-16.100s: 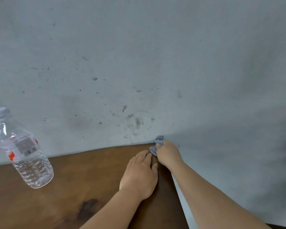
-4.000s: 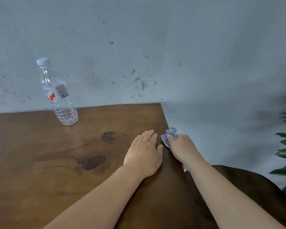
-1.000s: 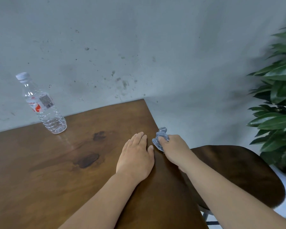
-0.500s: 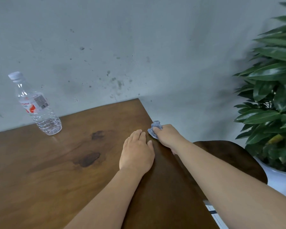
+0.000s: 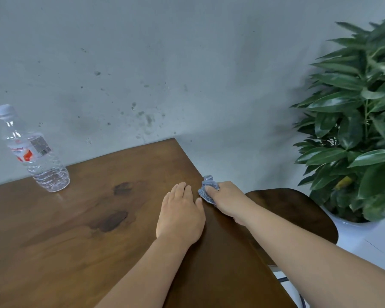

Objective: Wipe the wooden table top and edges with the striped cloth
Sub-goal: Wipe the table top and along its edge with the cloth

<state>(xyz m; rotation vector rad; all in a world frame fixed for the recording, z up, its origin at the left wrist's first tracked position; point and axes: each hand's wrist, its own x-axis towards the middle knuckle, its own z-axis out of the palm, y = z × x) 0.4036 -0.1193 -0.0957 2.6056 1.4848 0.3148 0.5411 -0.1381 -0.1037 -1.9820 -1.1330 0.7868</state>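
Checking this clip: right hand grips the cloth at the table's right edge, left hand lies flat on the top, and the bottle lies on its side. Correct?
Not quite. In the head view the bottle stands upright; the rest holds.
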